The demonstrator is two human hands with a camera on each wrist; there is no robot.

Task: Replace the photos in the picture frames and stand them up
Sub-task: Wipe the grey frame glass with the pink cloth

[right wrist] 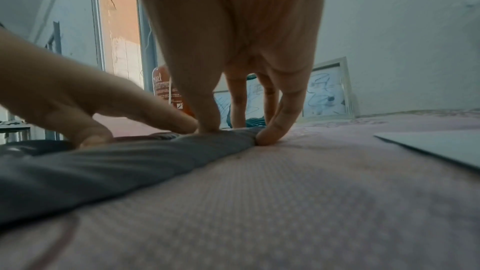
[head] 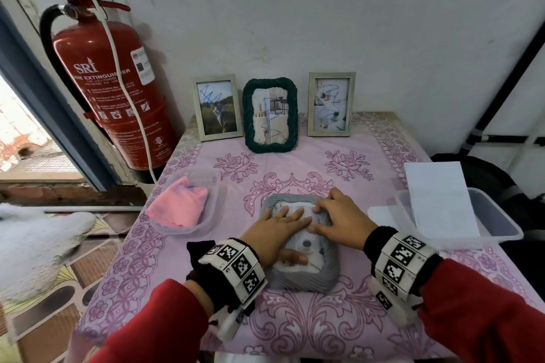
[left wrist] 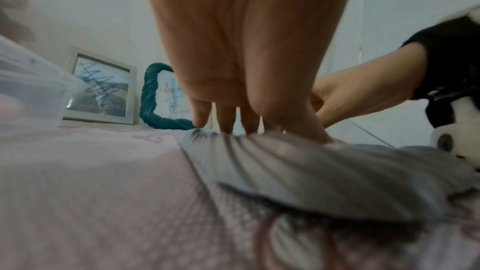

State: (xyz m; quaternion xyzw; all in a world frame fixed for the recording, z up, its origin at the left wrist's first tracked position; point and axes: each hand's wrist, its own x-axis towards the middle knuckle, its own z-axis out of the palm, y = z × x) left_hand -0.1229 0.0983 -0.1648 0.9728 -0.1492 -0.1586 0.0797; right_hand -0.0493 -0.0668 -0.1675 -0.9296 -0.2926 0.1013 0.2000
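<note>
A grey rope-textured picture frame (head: 306, 277) lies face down in the middle of the pink tablecloth, its white backing (head: 295, 209) facing up with a small dark round fitting on it. My left hand (head: 280, 224) lies flat on the backing and presses with straight fingers. My right hand (head: 333, 215) arches over the frame's far right corner. Its thumb is on the back and its little finger (right wrist: 270, 137) hooks the outer edge. At the back, against the wall, stand a silver frame (head: 217, 107), a green rope frame (head: 269, 115) and another silver frame (head: 330, 104), each holding a scribbled photo.
A clear tub holding a pink cloth (head: 177, 206) sits left of the frame. On the right a clear tub (head: 498, 224) holds white sheets (head: 439, 200), with a loose sheet (head: 380, 215) beside it. A red fire extinguisher (head: 118, 91) stands off the table's left edge.
</note>
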